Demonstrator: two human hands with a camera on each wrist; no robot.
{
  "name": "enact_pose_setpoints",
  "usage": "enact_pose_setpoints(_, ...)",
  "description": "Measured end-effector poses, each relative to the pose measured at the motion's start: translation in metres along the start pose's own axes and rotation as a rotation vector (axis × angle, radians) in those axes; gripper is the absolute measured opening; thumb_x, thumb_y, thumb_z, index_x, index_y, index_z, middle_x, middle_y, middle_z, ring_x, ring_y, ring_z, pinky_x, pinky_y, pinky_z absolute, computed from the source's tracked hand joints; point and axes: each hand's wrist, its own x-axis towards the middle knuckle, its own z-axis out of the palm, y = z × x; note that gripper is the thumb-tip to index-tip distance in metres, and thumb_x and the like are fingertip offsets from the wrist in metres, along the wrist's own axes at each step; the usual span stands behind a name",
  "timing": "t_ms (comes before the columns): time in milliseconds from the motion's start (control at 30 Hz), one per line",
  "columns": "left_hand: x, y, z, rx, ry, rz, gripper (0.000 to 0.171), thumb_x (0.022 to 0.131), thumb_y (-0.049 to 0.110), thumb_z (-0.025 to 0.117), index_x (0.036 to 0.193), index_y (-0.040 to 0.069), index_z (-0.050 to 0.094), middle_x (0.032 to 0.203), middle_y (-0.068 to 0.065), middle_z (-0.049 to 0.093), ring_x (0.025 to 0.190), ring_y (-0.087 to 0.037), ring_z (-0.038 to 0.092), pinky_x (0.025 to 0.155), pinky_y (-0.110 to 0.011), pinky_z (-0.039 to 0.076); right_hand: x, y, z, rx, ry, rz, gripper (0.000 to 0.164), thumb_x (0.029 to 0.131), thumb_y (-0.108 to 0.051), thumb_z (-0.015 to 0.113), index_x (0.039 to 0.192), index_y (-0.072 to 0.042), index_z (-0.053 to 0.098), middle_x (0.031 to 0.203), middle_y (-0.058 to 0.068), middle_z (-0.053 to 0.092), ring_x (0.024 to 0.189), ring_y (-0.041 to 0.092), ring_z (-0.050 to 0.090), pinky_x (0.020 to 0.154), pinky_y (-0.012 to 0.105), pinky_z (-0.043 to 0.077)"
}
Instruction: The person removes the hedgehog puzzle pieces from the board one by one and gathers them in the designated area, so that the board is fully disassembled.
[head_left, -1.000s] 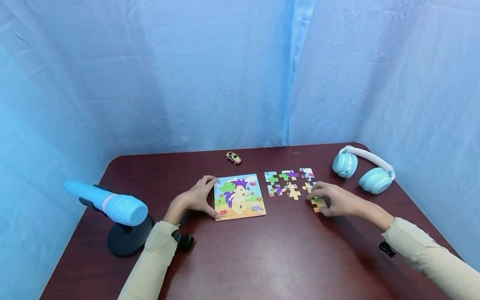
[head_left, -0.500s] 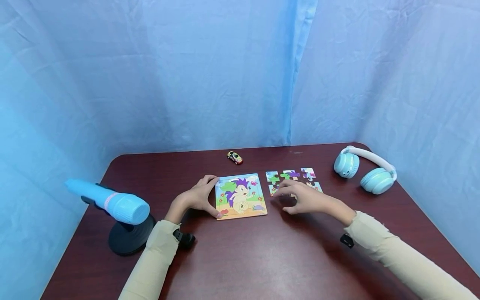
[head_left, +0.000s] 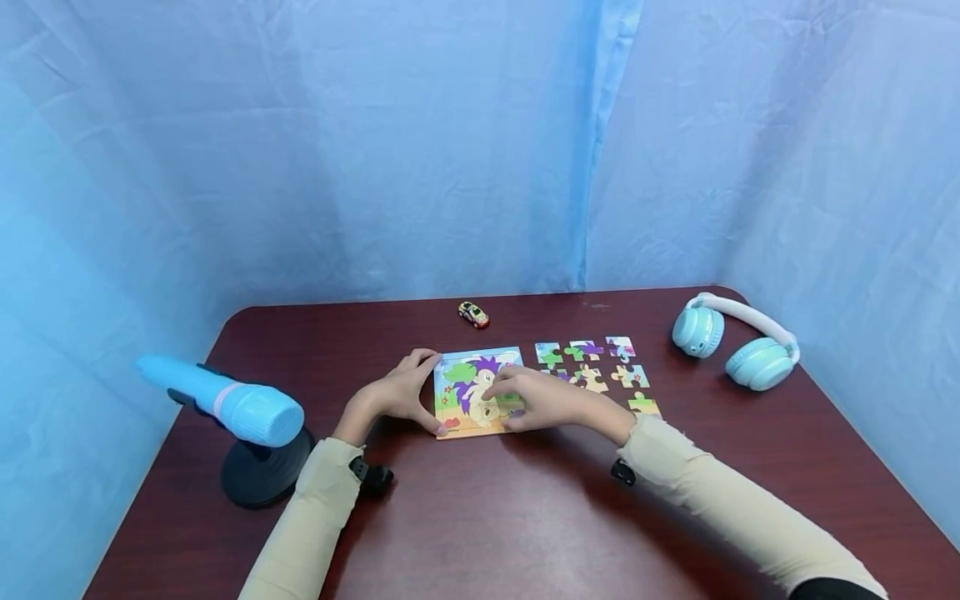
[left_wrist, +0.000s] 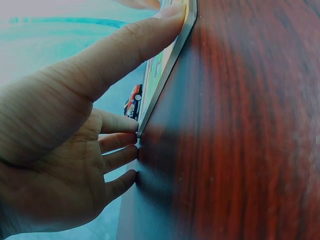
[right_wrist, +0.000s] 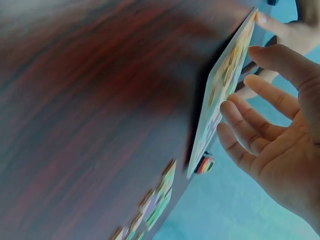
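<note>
A square picture puzzle board (head_left: 463, 398) showing a purple-haired hedgehog lies on the table in the head view. My left hand (head_left: 392, 396) spans its left edge, with the thumb at the near corner and the index finger at the far one. In the left wrist view the thumb (left_wrist: 145, 37) rests on the board's rim and the other fingers are fairly straight. Over the board's right half is my right hand (head_left: 553, 400), its fingers bent loosely. The right wrist view shows no piece between those fingers. Loose jigsaw pieces (head_left: 590, 379) lie right of the board, some partly covered.
Behind the board stands a small toy car (head_left: 473, 314). Light blue headphones (head_left: 759, 363) lie at the far right. On the left, a blue microphone (head_left: 255, 414) sits on a black round-based stand (head_left: 262, 477). Blue curtains surround the table (head_left: 480, 533).
My right hand has moved left from the nearest loose piece, across the other pieces, to over the board. That piece lies on the table uncovered. The left hand has stayed at the board's edge.
</note>
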Motion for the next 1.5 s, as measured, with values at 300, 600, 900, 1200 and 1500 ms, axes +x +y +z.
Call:
enact_pose_setpoints(300, 0.001, 0.001, 0.0, 0.018, -0.003, 0.004, 0.122, 0.072, 0.044, 0.092, 0.162, 0.002, 0.021, 0.162, -0.018, 0.023, 0.147, -0.037, 0.029, 0.116, -0.056, 0.036, 0.013, -0.009, 0.004, 0.015, -0.054, 0.004, 0.041, 0.086, -0.017, 0.08, 0.126, -0.01, 0.072, 0.11, 0.008, 0.063, 0.097, 0.022, 0.054, 0.082, 0.031, 0.047)
enact_pose_setpoints(600, 0.001, 0.0, 0.0, 0.011, 0.004, -0.003, 0.122, 0.072, 0.044, 0.092, 0.162, 0.002, 0.02, 0.163, -0.018, 0.022, 0.148, -0.037, 0.029, 0.117, -0.055, 0.035, 0.022, -0.011, 0.003, 0.032, -0.081, 0.024, 0.051, 0.082, -0.015, 0.084, 0.13, -0.005, 0.069, 0.108, 0.009, 0.064, 0.097, 0.021, 0.056, 0.085, 0.032, 0.05)
enact_pose_setpoints(900, 0.0, 0.001, 0.0, 0.005, 0.003, -0.004, 0.122, 0.072, 0.043, 0.092, 0.162, 0.001, 0.02, 0.163, -0.018, 0.022, 0.148, -0.037, 0.029, 0.117, -0.055, 0.035, 0.023, -0.012, 0.002, 0.046, -0.101, 0.047, 0.048, 0.083, -0.015, 0.084, 0.128, -0.006, 0.07, 0.106, 0.008, 0.063, 0.096, 0.02, 0.054, 0.084, 0.03, 0.048)
enact_pose_setpoints(1200, 0.0, 0.0, 0.0, 0.0, 0.002, 0.0, 0.121, 0.073, 0.043, 0.092, 0.162, 0.002, 0.02, 0.163, -0.018, 0.022, 0.148, -0.038, 0.028, 0.117, -0.056, 0.035, 0.024, -0.012, 0.003, 0.045, -0.088, 0.049, 0.046, 0.081, -0.015, 0.085, 0.123, -0.007, 0.069, 0.107, 0.008, 0.061, 0.096, 0.019, 0.054, 0.085, 0.03, 0.048)
enact_pose_setpoints(1500, 0.001, -0.001, 0.001, 0.005, 0.006, 0.004, 0.121, 0.073, 0.043, 0.092, 0.162, 0.001, 0.021, 0.162, -0.019, 0.023, 0.147, -0.038, 0.029, 0.116, -0.056, 0.036, 0.025, -0.011, 0.004, 0.029, -0.094, 0.045, 0.046, 0.081, -0.016, 0.086, 0.124, -0.007, 0.069, 0.108, 0.006, 0.063, 0.096, 0.018, 0.055, 0.085, 0.031, 0.05)
